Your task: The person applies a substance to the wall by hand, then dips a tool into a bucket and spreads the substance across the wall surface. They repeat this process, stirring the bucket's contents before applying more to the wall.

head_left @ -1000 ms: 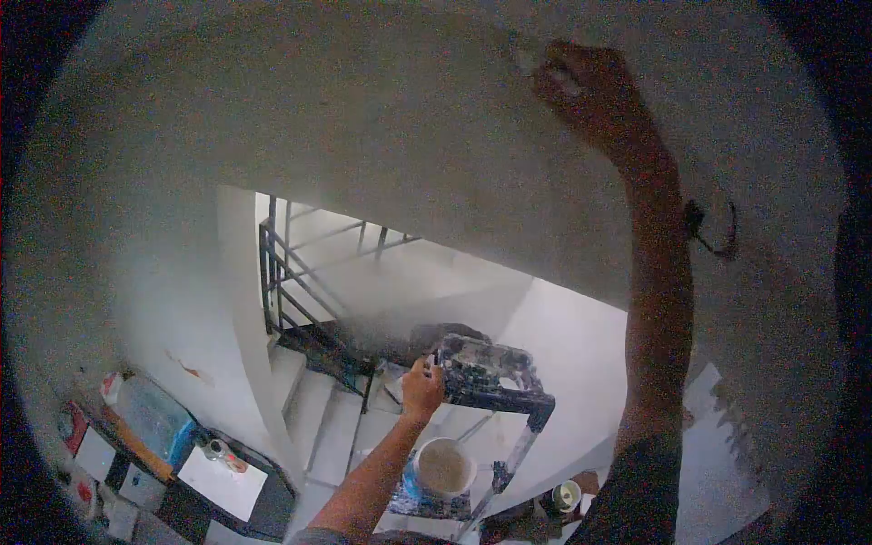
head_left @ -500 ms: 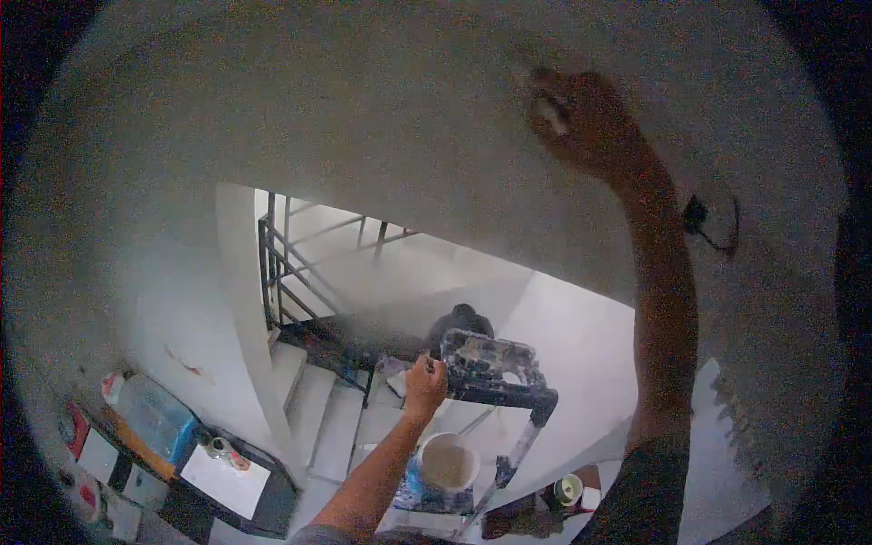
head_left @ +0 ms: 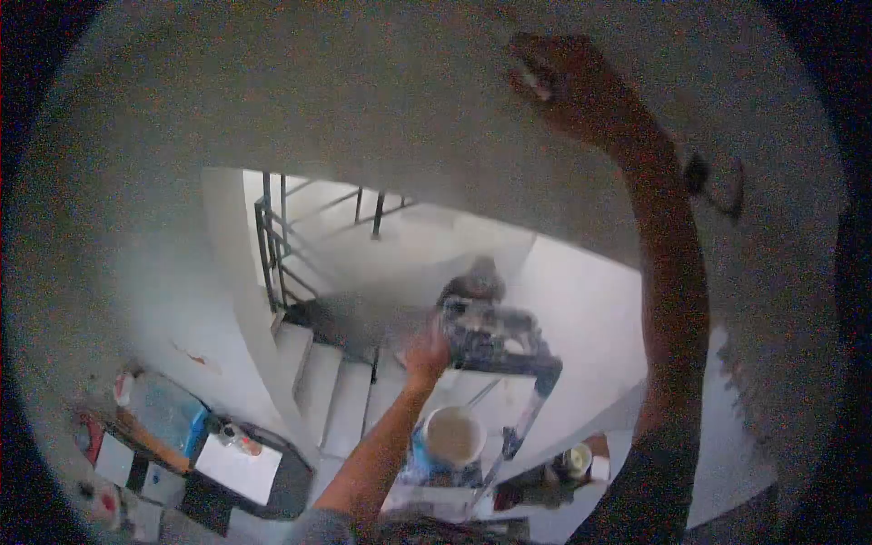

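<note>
My right hand (head_left: 572, 91) is raised high against the dim grey ceiling (head_left: 363, 100). Its fingers curl around a small pale thing (head_left: 542, 84), too dark and blurred to name. Lower down, my left hand (head_left: 425, 350) is at the left edge of a stepladder's paint-spattered top (head_left: 495, 331). Motion smears its fingers, so whether they grip the ladder does not show. Under the ladder top stands a white bucket (head_left: 454, 436) with a beige content.
Stairs (head_left: 313, 372) with a dark metal railing (head_left: 272, 236) descend beyond the ladder. A person (head_left: 477, 282) is behind the ladder top. Dark wires (head_left: 699, 173) hang from the ceiling at right. A blue-edged clear box (head_left: 168, 413) and a white sheet (head_left: 241, 468) lie lower left.
My right hand has moved up and slightly left along the ceiling, still curled. My left hand has moved slightly up, close against the ladder top. The view has shifted a little.
</note>
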Motion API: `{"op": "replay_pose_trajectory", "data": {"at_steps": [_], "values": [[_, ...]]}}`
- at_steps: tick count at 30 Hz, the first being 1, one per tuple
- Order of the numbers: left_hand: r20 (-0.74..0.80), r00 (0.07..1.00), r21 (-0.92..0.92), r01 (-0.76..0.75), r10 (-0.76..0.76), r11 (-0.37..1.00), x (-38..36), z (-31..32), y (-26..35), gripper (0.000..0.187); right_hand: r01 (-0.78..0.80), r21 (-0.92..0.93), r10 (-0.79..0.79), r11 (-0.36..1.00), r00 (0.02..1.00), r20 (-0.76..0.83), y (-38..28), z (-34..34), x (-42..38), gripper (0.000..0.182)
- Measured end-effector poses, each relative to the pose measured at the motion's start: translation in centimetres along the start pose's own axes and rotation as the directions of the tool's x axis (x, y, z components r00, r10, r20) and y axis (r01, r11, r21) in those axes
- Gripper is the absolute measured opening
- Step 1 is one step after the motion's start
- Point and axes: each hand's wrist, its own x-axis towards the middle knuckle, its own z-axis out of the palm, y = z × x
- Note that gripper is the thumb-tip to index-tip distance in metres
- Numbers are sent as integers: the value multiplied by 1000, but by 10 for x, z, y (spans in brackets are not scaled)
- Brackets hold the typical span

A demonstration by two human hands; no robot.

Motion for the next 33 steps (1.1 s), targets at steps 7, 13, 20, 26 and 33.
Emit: {"op": "replay_pose_trajectory", "data": {"at_steps": [7, 13, 20, 26, 33], "values": [[108, 993, -29, 60, -57, 998, 12, -24, 24, 19, -112, 485, -131, 867, 889, 439, -78, -9, -114, 16], [-6, 956, 169, -287, 292, 943, 9, -8, -2, 18, -607, 631, 81, 484, 749, 658, -158, -52, -263, 24], [11, 998, -9, -59, 59, 998, 5, -2, -2, 28, -877, 115, 206, -466, 18, 978, -307, -81, -463, 25], [1, 1000, -116, 1, -1, 993, 5, -23, 20, 39, -975, 219, 294, -46, 196, 936, -378, -11, -509, 24], [188, 918, -410, 396, -348, 822, 5, -5, 8, 43, -966, 205, 173, 157, 231, 957, -431, 69, -537, 32]]}}
